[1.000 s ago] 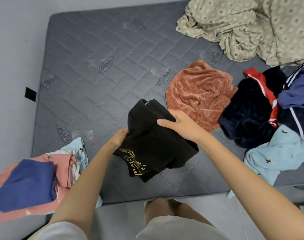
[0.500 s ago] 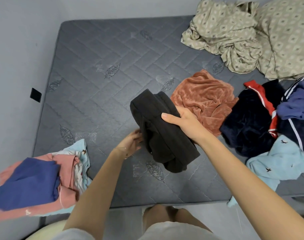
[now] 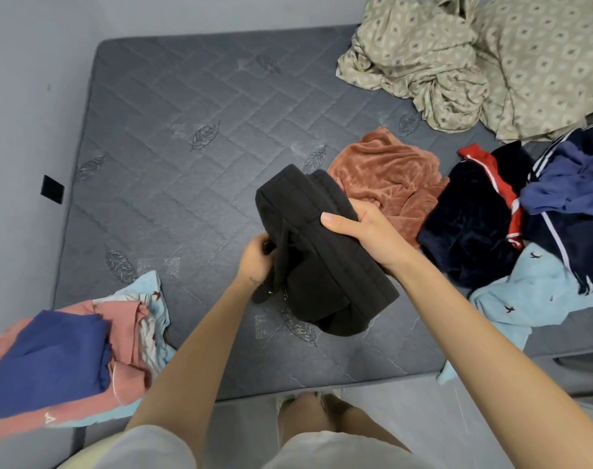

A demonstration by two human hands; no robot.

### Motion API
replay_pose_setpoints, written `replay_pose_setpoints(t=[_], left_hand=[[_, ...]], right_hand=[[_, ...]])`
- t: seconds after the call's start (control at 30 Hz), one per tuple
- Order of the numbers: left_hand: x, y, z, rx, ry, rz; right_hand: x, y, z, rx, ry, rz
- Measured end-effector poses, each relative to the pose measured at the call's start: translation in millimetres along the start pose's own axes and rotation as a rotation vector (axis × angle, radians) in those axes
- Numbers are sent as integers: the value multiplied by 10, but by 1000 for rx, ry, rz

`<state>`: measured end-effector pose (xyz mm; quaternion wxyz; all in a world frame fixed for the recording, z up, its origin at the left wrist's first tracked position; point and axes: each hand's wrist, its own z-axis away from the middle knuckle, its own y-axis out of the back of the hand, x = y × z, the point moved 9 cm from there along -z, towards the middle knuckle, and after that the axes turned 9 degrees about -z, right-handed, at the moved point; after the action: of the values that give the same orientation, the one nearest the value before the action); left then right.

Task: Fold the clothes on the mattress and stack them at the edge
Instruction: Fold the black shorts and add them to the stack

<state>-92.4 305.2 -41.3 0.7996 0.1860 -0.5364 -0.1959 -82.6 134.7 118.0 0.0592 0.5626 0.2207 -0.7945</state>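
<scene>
The person's pale shorts [image 3: 322, 451] and bare legs [image 3: 308, 414] show nearest, at the lower edge of the view. Both forearms reach forward over the near edge of the dark grey quilted mattress [image 3: 186, 113].

Between them is the folded black fabric garment [image 3: 315, 265], held in the air above the near middle of the mattress, with its low end toward the person. The left hand [image 3: 256, 262] is at the garment's left edge, its fingers curled in on a loose hanging strip of the black cloth. The right hand [image 3: 366, 231] grips the bundle from the right. Its thumb lies across the top and the other fingers wrap underneath, mostly hidden.

At the near left corner of the mattress lies the stack of folded clothes. A dark blue cloth [image 3: 48, 363] is on top, a salmon pink piece [image 3: 125, 330] is beneath it and a light blue printed piece [image 3: 153, 292] is lowest.

On the right, a light blue bird-print garment [image 3: 531, 292] drapes over the near edge. Beyond it lie a dark navy velvet garment with red trim [image 3: 467, 225] and a navy jacket with white stripes [image 3: 572, 184], which overlap each other. A rust-coloured velvet garment [image 3: 386, 170] lies crumpled just beyond the right hand.

A crumpled beige patterned sheet [image 3: 457, 62] covers the far right corner. A small black tag [image 3: 53, 191] sits on the mattress's left side, against the grey wall [image 3: 24, 79].
</scene>
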Motion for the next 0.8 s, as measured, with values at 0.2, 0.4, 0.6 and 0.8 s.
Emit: replay_pose_setpoints(t=[0.2,0.4,0.6,0.8], left_hand=[[-183,358,55,-98,-14,-39],[-316,806,3,-234,64,-174],[-160,647,-464,71,-57,-579],[-540,-328,-503,-18,-144,-617]], right_hand=[[68,441,203,165,-34,-144],[404,974,361,313,-198,-234],[1117,1593,226,569,-271,-60],[1992,2076,65,597,-392,568]])
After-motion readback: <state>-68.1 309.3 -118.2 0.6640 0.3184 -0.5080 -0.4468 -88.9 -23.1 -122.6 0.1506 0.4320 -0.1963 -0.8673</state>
